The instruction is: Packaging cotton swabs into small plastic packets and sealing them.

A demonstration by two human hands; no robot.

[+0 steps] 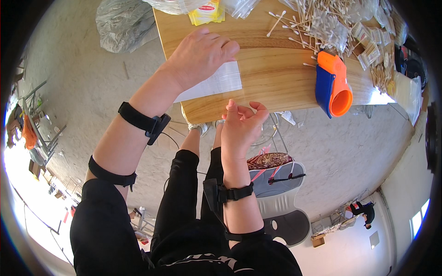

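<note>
My left hand (202, 56) is over the table's near left part, its fingers curled and closed. What they hold, if anything, is hidden. Under that hand a white sheet (218, 82) lies at the table edge, partly covered by my wrist. My right hand (244, 128) is just off the near edge of the table, palm turned up, with thumb and fingers bent together. Something clear and thin may be at its fingertips, too faint to name. An orange and blue tape dispenser (332, 85) stands to the right on the wooden table (276, 76).
Loose cotton swabs (301, 34) and small clear bags (329, 30) are heaped at the far right. Yellow packets (206, 13) lie at the far edge of view. A big clear plastic bag (124, 25) rests on the floor, left. A grey chair (281, 198) is beside my legs.
</note>
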